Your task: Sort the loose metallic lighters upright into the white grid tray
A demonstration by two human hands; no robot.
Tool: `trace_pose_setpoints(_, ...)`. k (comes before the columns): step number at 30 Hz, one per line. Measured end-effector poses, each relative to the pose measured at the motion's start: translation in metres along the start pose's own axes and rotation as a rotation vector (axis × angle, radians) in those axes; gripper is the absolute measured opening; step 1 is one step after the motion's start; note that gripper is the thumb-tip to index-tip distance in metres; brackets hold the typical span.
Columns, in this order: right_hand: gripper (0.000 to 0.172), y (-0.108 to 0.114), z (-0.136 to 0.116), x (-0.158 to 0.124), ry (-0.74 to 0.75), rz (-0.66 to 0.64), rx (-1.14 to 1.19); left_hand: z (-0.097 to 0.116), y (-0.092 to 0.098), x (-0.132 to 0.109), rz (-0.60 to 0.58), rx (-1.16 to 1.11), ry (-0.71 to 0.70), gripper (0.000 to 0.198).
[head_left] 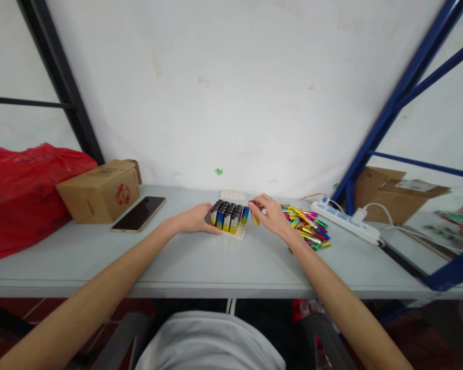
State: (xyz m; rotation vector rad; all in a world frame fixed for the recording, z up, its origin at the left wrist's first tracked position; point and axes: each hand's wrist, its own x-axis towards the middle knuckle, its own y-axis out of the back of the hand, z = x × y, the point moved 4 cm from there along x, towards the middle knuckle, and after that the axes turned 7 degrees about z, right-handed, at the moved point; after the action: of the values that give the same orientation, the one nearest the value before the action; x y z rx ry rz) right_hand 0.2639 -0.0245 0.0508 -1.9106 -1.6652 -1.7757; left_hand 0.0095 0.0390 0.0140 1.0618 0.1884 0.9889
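Counter (200, 262), left to right: the left hand (196, 218) rests loose-fingered against the tray (228, 216), which looks nearly full of upright lighters. The right hand (272, 216) pinches one lighter (255, 219) at the tray's right edge, and the loose pile (306, 226) just beside it is not yet racked.

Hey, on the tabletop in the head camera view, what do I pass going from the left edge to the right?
Red bag → cardboard box → phone → left hand → tray of lighters → right hand holding a lighter → loose lighters → power strip.
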Motion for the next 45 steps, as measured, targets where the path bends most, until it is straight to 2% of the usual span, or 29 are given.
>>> trace_pose_setpoints(4,0.038,-0.007,-0.002,-0.002,-0.019,-0.141,0.038,-0.001,-0.001,0.001,-0.016,-0.015,-0.011,0.078)
trace_pose_setpoints(7,0.033,-0.011,0.002,-0.004,-0.028,-0.167,0.023,0.000,-0.001,0.000,-0.015,0.009,-0.004,0.077)
trace_pose_setpoints(13,0.032,-0.020,0.012,-0.007,-0.047,-0.310,-0.017,0.009,0.002,-0.002,-0.004,0.018,0.023,0.078)
trace_pose_setpoints(18,0.052,-0.018,0.012,-0.006,-0.105,-0.310,-0.232,0.019,0.003,-0.004,-0.046,-0.026,-0.038,0.074)
trace_pose_setpoints(21,0.062,-0.007,0.017,-0.003,-0.123,-0.236,-0.214,0.020,0.002,-0.004,-0.061,-0.021,-0.035,0.074)
trace_pose_setpoints(24,0.058,0.015,0.042,0.001,-0.184,-0.061,-0.252,0.015,0.002,-0.003,-0.038,0.017,0.017,0.079)
trace_pose_setpoints(26,0.040,0.026,0.065,0.000,-0.210,-0.018,-0.341,0.013,0.002,-0.003,-0.025,0.022,0.035,0.081)
trace_pose_setpoints(28,0.026,0.031,0.089,-0.004,-0.226,-0.042,-0.402,0.011,0.002,-0.002,-0.027,0.002,0.041,0.081)
trace_pose_setpoints(31,0.033,0.029,0.118,-0.013,-0.270,-0.109,-0.491,0.009,0.002,-0.002,-0.023,-0.017,0.050,0.082)
trace_pose_setpoints(34,0.037,0.017,0.130,-0.021,-0.292,-0.294,-0.491,0.009,0.002,-0.003,-0.022,-0.008,0.041,0.082)
trace_pose_setpoints(36,0.037,0.011,0.129,-0.022,-0.282,-0.416,-0.472,0.009,0.001,-0.003,-0.024,0.000,0.030,0.081)
trace_pose_setpoints(38,0.036,0.009,0.124,-0.020,-0.253,-0.475,-0.457,0.008,0.001,-0.002,-0.025,0.002,0.021,0.082)
trace_pose_setpoints(41,0.034,0.010,0.109,-0.017,-0.178,-0.507,-0.387,0.005,0.001,-0.002,-0.018,0.007,0.014,0.082)
trace_pose_setpoints(45,0.031,0.013,0.089,-0.014,-0.123,-0.475,-0.289,0.004,0.001,-0.001,-0.020,0.004,0.006,0.082)
